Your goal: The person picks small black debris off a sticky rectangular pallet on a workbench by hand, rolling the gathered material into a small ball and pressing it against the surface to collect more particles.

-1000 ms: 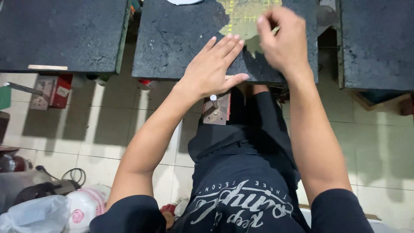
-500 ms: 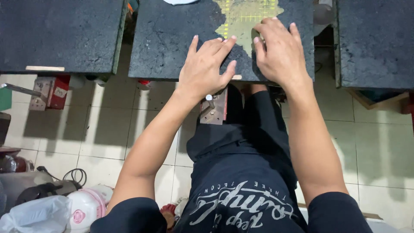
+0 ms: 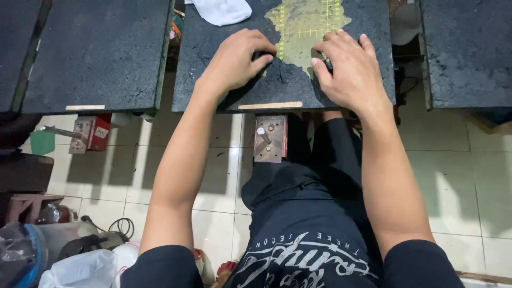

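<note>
Both hands lay flat on the middle worktop (image 3: 213, 80), a dark, rough board with a pale strip along its near edge. The left hand (image 3: 237, 61) rested palm down with the fingers loosely curled, its fingertips touching the left edge of a yellow gridded patch (image 3: 309, 26) on the board; it grasped nothing. The right hand (image 3: 352, 72) lay palm down on the right side of the same patch, fingers spread and pressing on the surface, the thumb pointing toward the left hand; it too was released, with nothing clasped in it. The patch sat toward the far side of the board, between the two hands and reaching past them to the top edge of the view. A white cloth (image 3: 224, 10) lay at the far left corner of the board, apart from the left hand. Two more dark boards stood to either side, the left board (image 3: 96, 53) and the right board (image 3: 464, 48), each separated from the middle one by a gap. A metal bracket (image 3: 269, 138) hung under the middle board above the tiled floor (image 3: 469, 176)
</note>
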